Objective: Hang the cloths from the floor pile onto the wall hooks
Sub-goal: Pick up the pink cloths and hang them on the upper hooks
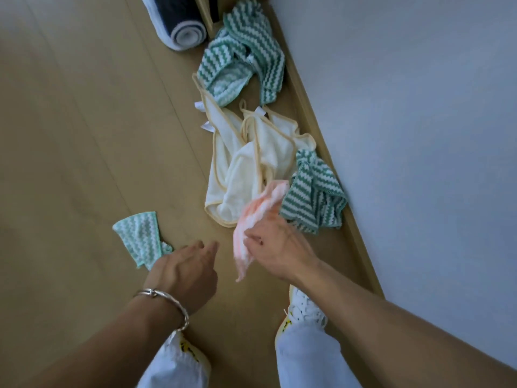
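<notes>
While R hand (277, 245) grips pink cloth (258, 210), L hand (184, 271) hovers, fingers relaxed.

Soft, even light lies flat across the wood floor (84, 135) and bluish wall (419, 135), casting only faint shadows, while wide-angle distortion bends the skirting board (317, 130) and motion blur smears the pink cloth (251, 219) in the right hand (277, 242).
</notes>
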The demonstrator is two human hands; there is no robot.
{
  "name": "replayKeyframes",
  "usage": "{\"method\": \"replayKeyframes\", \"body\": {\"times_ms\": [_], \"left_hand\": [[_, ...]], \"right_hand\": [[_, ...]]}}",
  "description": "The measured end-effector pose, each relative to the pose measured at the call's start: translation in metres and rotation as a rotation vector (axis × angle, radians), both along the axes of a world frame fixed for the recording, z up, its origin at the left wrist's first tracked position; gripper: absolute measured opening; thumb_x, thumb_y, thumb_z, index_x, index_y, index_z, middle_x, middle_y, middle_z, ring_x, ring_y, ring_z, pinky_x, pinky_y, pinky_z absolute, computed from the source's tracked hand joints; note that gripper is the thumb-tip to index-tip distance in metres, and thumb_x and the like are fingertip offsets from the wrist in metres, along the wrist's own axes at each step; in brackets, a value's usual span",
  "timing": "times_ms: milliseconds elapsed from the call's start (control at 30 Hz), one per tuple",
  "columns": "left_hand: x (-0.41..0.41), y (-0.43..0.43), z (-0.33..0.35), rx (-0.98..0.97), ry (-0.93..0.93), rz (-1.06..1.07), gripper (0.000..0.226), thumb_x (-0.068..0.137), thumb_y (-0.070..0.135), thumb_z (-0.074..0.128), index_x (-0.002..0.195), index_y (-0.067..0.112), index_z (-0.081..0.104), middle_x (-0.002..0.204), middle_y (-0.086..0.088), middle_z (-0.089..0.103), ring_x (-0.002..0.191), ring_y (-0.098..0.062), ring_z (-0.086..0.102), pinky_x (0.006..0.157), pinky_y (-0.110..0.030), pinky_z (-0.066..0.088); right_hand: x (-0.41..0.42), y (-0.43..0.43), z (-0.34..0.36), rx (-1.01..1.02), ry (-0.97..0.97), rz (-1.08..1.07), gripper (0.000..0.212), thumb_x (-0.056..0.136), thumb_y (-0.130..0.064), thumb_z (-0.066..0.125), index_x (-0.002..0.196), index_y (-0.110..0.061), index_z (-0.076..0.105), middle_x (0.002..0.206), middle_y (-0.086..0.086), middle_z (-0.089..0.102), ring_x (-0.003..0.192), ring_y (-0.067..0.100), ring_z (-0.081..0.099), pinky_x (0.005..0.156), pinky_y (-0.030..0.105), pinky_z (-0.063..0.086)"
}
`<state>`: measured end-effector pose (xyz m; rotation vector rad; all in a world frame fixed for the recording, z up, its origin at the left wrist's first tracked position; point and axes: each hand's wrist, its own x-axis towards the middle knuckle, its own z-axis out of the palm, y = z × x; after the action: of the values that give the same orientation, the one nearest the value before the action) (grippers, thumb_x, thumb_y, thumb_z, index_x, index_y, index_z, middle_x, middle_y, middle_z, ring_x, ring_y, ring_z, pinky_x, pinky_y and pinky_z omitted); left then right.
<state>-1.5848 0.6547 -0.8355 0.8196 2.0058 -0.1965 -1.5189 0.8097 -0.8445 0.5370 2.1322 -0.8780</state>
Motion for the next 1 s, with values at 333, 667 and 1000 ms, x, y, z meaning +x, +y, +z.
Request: {"method": "replayKeyframes", "body": {"times_ms": [333,667,1000], "left_hand": [[-0.062,0.01,0.14,0.16,0.066,-0.057,0.046,0.083,0.033,0.054,0.128,0.03,0.044,0.135,0.004,0.038,0.12,-0.017,0.043,0.093,-0.032,0.044],[-0.133,0.065,0.37,0.42,0.314,0.033,0.028,0.094,0.019,0.04,0.12,0.027,0.035,0.105,-0.003,0.064,0.087,-0.029,0.063,0.071,-0.038,0.051],[-0.176,0.122,0.733,0.65,0.624,-0.326,0.064,0.083,0.075,0.025,0.138,0.042,0.028,0.117,0.009,0.06,0.1,-0.017,0.061,0.081,-0.037,0.052]], "right_hand": [[-0.057,0.003,0.163,-0.239,0.147,0.039,0.016,0.084,-0.015,0.056,0.092,-0.024,0.067,0.099,-0.002,0.068,0.092,0.016,0.061,0.079,0.029,0.05],[-0.11,0.08,0.38,-0.081,0.332,-0.062,0.02,0.089,-0.009,0.042,0.095,-0.026,0.052,0.081,-0.013,0.048,0.077,0.011,0.048,0.058,0.021,0.034],[-0.152,0.137,0.738,0.194,0.704,-0.066,0.016,0.087,-0.011,0.04,0.086,-0.021,0.053,0.085,-0.004,0.056,0.079,0.017,0.053,0.07,0.031,0.044]]}}
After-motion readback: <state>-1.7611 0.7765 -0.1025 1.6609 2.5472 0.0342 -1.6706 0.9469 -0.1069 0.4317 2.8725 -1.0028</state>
